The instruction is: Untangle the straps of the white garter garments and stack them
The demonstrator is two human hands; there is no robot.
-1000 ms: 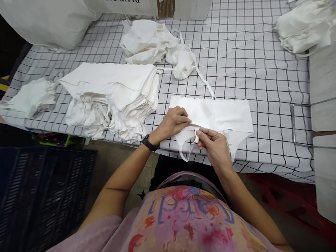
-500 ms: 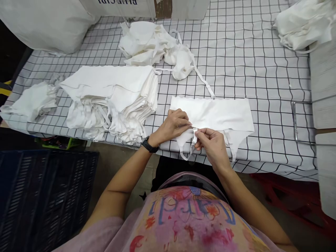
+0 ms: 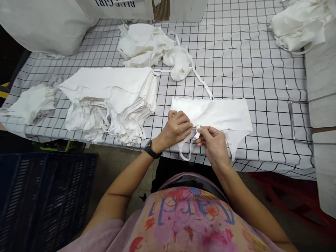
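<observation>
A white bra top (image 3: 223, 113) with thin straps lies flat near the front edge of the table, its straps toward me. My left hand (image 3: 175, 128) is closed in a pinch on its lower left edge. From the right, the thumb and fingers of my right hand (image 3: 214, 144) pinch a white strap (image 3: 196, 134) close to its small white hook. Both sets of fingertips almost meet at that hook, and they partly hide the join. One strap loop hangs down between the hands.
A thick stack of white bra tops (image 3: 110, 80) lies to the left, with a crumpled white heap (image 3: 147, 45) behind. Cardboard boxes (image 3: 181, 10) stand at the back and right, where a metal wire frame (image 3: 292, 120) juts out. Dark blue crates (image 3: 47, 192) sit below left.
Both hands hold the same pinches and have shifted slightly right at the hook. The strap end tilts a little more. The whole view has moved slightly.
</observation>
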